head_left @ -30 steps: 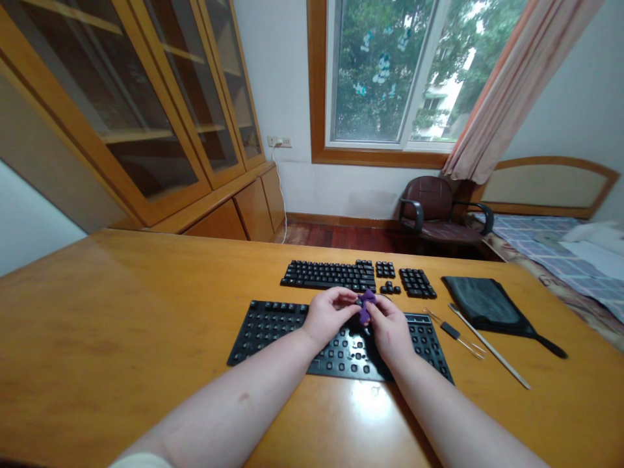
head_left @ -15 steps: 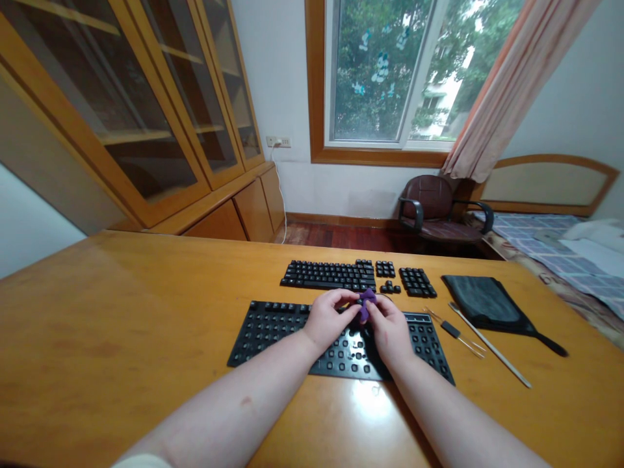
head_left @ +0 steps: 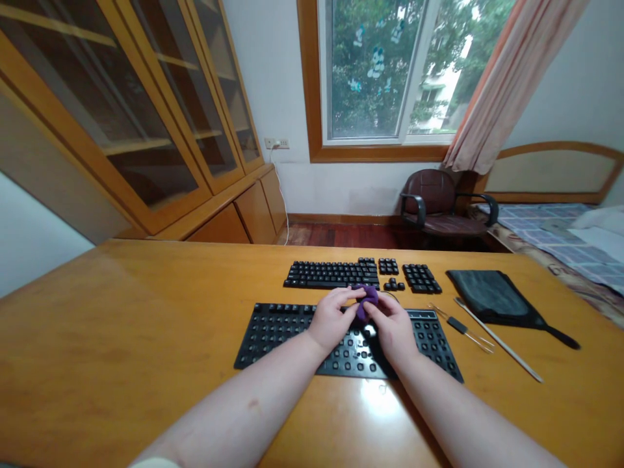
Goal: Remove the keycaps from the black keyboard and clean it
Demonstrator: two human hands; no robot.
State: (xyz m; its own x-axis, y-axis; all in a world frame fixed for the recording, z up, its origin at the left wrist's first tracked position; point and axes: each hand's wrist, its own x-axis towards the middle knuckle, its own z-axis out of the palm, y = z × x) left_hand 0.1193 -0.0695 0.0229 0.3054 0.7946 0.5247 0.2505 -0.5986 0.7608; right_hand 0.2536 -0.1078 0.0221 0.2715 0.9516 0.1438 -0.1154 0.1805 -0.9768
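Note:
My left hand (head_left: 333, 317) and my right hand (head_left: 392, 326) meet above a black keyboard base (head_left: 273, 328) with its keycaps off. Both pinch a small purple lump (head_left: 365, 301) between their fingertips; what the lump is cannot be made out. Behind the hands, the removed black keycaps (head_left: 331, 274) lie laid out in keyboard order on the wooden table (head_left: 121, 331), with the numpad block (head_left: 422, 278) to the right.
Right of the keyboard base lie a wire keycap puller (head_left: 463, 327), a thin pale stick (head_left: 497, 338) and a black cloth pouch (head_left: 490, 296). A brown armchair (head_left: 439, 208) and a bed stand beyond the table; glass-door cabinets line the left wall.
The head has shifted slightly, so the scene sits a little lower and to the right. The hands stay together on the purple lump, which now looks more balled up.

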